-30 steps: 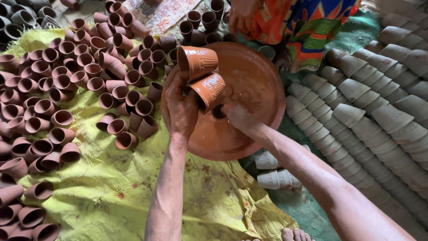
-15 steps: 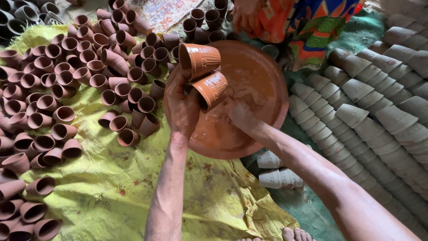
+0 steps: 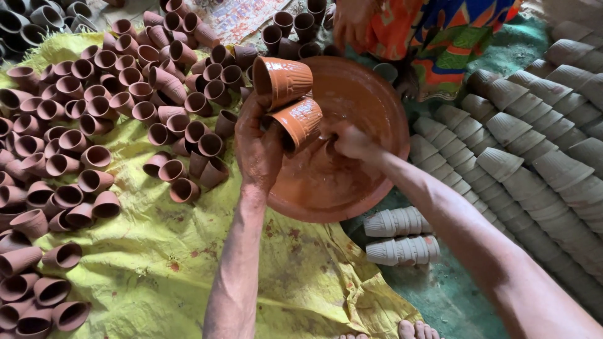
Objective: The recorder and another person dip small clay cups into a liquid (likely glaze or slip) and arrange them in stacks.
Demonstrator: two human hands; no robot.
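Note:
My left hand (image 3: 259, 147) grips two wet orange clay cups, one (image 3: 284, 79) above the other (image 3: 300, 121), over the left side of a round bowl (image 3: 377, 100) of orange-brown slip. My right hand (image 3: 352, 141) reaches into that bowl, its fingers dipped in the liquid just right of the lower cup. Whether it holds anything there is hidden. Both hands are smeared with the orange slip.
Several brown-coated clay cups (image 3: 94, 125) lie on a yellow cloth (image 3: 188, 270) at left. Stacked rows of pale unpainted cups (image 3: 534, 144) fill the right, with two short stacks (image 3: 402, 235) near the bowl. Another person in bright patterned clothing (image 3: 440, 37) sits beyond the bowl.
My left hand has held the two cups almost still. My right hand has shifted slightly within the bowl, staying near the lower cup.

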